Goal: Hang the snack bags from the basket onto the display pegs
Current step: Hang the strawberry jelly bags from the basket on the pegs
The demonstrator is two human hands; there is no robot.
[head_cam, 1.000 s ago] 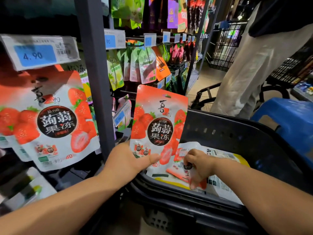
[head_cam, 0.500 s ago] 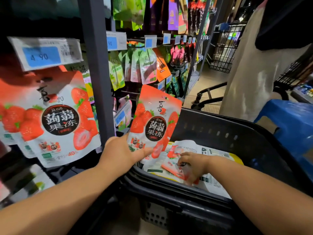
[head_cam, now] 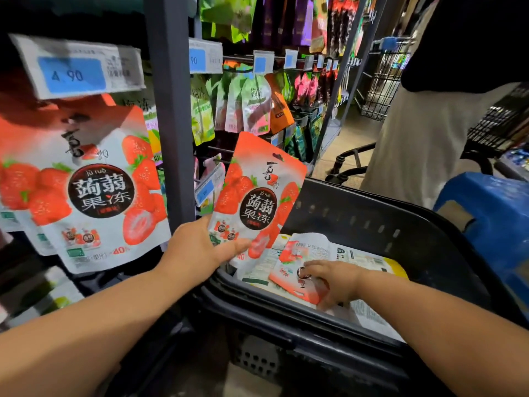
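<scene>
Two hands over one black basket (head_cam: 372, 222). Gripping one strawberry jelly bag (head_cam: 257, 196) in left hand (head_cam: 197, 247), thumb across its lower front; raised just above basket's left rim, tilted right. Pinching second strawberry bag (head_cam: 297, 279) with right hand (head_cam: 335, 277), flat inside basket atop several pale packets (head_cam: 363, 255). Left of basket: one matching hung bag (head_cam: 86, 190) in front, edges of others behind, under one 4.90 price tag (head_cam: 77, 70).

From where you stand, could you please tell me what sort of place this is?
Most likely a shop's snack aisle: a price tag reading 4.90, hanging strawberry snack bags, and a black shopping basket.
</scene>
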